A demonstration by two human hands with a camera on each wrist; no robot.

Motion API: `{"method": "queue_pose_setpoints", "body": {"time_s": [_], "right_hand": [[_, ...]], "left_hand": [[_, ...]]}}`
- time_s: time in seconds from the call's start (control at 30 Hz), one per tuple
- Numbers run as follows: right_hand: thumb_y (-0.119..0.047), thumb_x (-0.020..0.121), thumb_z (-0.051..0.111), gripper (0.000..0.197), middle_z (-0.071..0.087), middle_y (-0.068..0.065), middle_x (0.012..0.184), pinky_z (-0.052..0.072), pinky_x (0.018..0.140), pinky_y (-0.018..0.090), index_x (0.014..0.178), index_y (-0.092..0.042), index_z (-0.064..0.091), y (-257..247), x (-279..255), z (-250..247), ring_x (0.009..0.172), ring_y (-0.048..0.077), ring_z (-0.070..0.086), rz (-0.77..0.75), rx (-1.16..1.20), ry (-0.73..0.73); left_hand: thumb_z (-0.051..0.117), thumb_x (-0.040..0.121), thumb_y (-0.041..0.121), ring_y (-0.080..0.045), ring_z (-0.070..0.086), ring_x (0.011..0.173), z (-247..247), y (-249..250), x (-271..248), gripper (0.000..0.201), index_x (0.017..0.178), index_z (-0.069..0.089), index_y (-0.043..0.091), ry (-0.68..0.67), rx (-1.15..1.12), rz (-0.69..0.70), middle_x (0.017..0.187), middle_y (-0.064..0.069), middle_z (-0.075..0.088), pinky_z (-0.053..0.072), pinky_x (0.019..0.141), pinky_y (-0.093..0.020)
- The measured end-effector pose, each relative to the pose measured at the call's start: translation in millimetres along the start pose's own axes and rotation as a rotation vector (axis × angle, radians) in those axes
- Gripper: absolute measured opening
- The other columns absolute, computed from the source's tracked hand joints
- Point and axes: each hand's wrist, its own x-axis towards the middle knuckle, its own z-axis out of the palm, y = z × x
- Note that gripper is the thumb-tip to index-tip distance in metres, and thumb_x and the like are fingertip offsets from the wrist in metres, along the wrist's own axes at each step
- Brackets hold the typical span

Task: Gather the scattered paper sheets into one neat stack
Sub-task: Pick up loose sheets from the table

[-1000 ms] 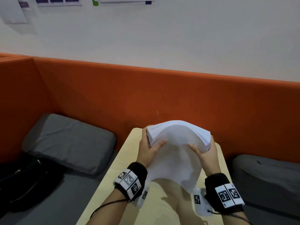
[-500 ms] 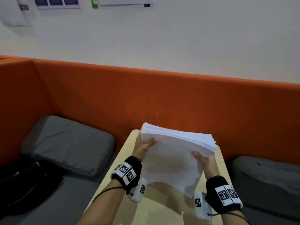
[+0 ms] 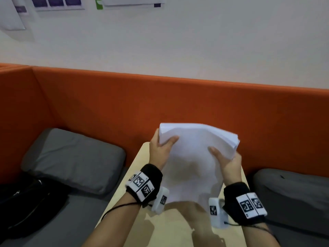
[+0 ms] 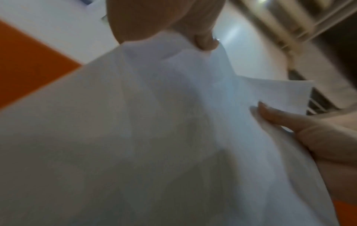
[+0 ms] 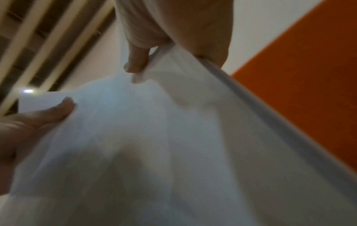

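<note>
So the paper stack [image 3: 194,157] is up in the air over the far end of the pale wood table [image 3: 170,227], held btwn both hands w/ the top edge bowed over and the lower part hanging down toward the person. Left hand [image 3: 159,152] grips the upper left corner, thumb on the near face, fingers wrapped behind. Right hand [image 3: 227,163] does the same on the upper right side, thumb pressed on the front. The wrist views are blurry but back this up: a thumb on the sheet, fingers curled behind.

Handling-wise, imo this is a floppy bundle, not stiff at all. It sags in the middle and the top edge fans out a bit at the right, so the sheets aren't flush yet. Prob light enough for two hands, but loose paper is slippery sheet-on-sheet, so a weak pinch could let inner pages slide out. Best hold is prob both long sides, about mid-height, then tap the bottom edge on the table to square it. No stray sheets visible on the table afaict.
</note>
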Motion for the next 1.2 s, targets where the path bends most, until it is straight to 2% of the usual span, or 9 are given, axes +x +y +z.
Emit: {"method": "queue_pose_setpoints", "body": {"time_s": [0.17, 0.3, 0.4, 0.53, 0.63, 0.73, 0.87, 1.03, 1.2], "right_hand": [[-0.002, 0.076, 0.072, 0.032, 0.073, -0.014, 0.074, 0.052, 0.058, 0.015, 0.105, -0.009, 0.061, -33, 5, 3, 0.068, -0.003, 0.066, -0.162, 0.02, -0.025], [-0.004, 0.07, 0.076, 0.036, 0.073, -0.015, 0.078, 0.052, 0.058, 0.015, 0.103, -0.013, 0.062, -6, -4, -3, 0.071, -0.002, 0.068, -0.081, -0.029, -0.094], [-0.014, 0.061, 0.082, 0.047, 0.07, -0.007, 0.092, 0.052, 0.058, 0.014, 0.103, -0.022, 0.061, 25, -12, -5, 0.077, 0.004, 0.068, 0.038, -0.091, -0.16], [-0.02, 0.059, 0.084, 0.062, 0.065, -0.006, 0.099, 0.052, 0.066, 0.014, 0.114, -0.012, 0.057, 15, -7, -5, 0.092, 0.016, 0.064, -0.014, -0.084, -0.116], [-0.027, 0.057, 0.088, 0.063, 0.063, -0.015, 0.095, 0.048, 0.088, 0.028, 0.111, -0.026, 0.056, -18, 3, -5, 0.096, 0.012, 0.06, -0.243, -0.434, -0.104], [-0.043, 0.064, 0.08, 0.063, 0.066, -0.011, 0.099, 0.048, 0.088, 0.034, 0.119, -0.028, 0.053, -58, 10, 10, 0.097, 0.013, 0.061, -0.399, -0.942, -0.263], [-0.063, 0.074, 0.062, 0.07, 0.058, -0.002, 0.126, 0.037, 0.097, 0.038, 0.131, -0.027, 0.044, -66, 18, 55, 0.117, 0.021, 0.052, -0.4, -1.551, -0.618], [-0.053, 0.081, 0.06, 0.035, 0.065, 0.006, 0.091, 0.038, 0.068, 0.03, 0.095, -0.022, 0.059, -61, 7, 75, 0.091, 0.028, 0.06, -0.45, -1.584, -0.691], [-0.059, 0.073, 0.066, 0.04, 0.052, -0.004, 0.062, 0.036, 0.059, 0.032, 0.063, -0.026, 0.045, -81, 6, 33, 0.071, 0.026, 0.055, -0.482, -1.32, -0.584]], "left_hand": [[0.07, 0.08, 0.007, -0.009, 0.066, 0.083, 5, 31, 1, 0.025, 0.094, 0.059, 0.024, -0.037, -0.068, 0.137, 0.091, 0.002, 0.068, 0.054, 0.071, -0.025], [0.067, 0.079, 0.0, -0.011, 0.066, 0.083, -12, 6, -10, 0.034, 0.094, 0.053, 0.027, -0.063, -0.07, 0.007, 0.091, 0.002, 0.065, 0.055, 0.068, -0.022], [0.072, 0.075, 0.0, -0.02, 0.064, 0.092, -25, -15, -17, 0.042, 0.101, 0.051, 0.025, -0.043, -0.015, -0.073, 0.099, -0.005, 0.065, 0.056, 0.08, -0.032], [0.074, 0.071, -0.004, -0.006, 0.066, 0.076, -30, -15, -10, 0.037, 0.095, 0.053, 0.015, -0.08, 0.005, -0.077, 0.088, -0.002, 0.066, 0.055, 0.069, -0.023], [0.081, 0.066, 0.005, -0.005, 0.066, 0.075, -30, -16, -8, 0.038, 0.091, 0.054, 0.016, -0.079, -0.003, -0.061, 0.087, -0.002, 0.066, 0.054, 0.068, -0.022], [0.082, 0.055, 0.026, -0.003, 0.064, 0.075, -31, -18, -8, 0.045, 0.088, 0.054, 0.016, -0.079, -0.003, -0.048, 0.086, -0.001, 0.064, 0.053, 0.067, -0.019], [0.08, 0.065, 0.005, -0.001, 0.063, 0.069, -29, -18, -10, 0.037, 0.088, 0.051, 0.012, -0.084, -0.015, -0.029, 0.083, -0.003, 0.062, 0.052, 0.062, -0.018], [0.082, 0.054, 0.015, -0.009, 0.064, 0.081, -37, -26, -11, 0.051, 0.098, 0.057, 0.009, -0.098, 0.001, -0.053, 0.091, -0.004, 0.065, 0.054, 0.069, -0.023], [0.086, 0.049, 0.032, -0.023, 0.064, 0.094, -65, -59, -27, 0.054, 0.097, 0.065, 0.019, -0.251, 0.263, -0.164, 0.098, -0.002, 0.069, 0.055, 0.081, -0.035]]}}
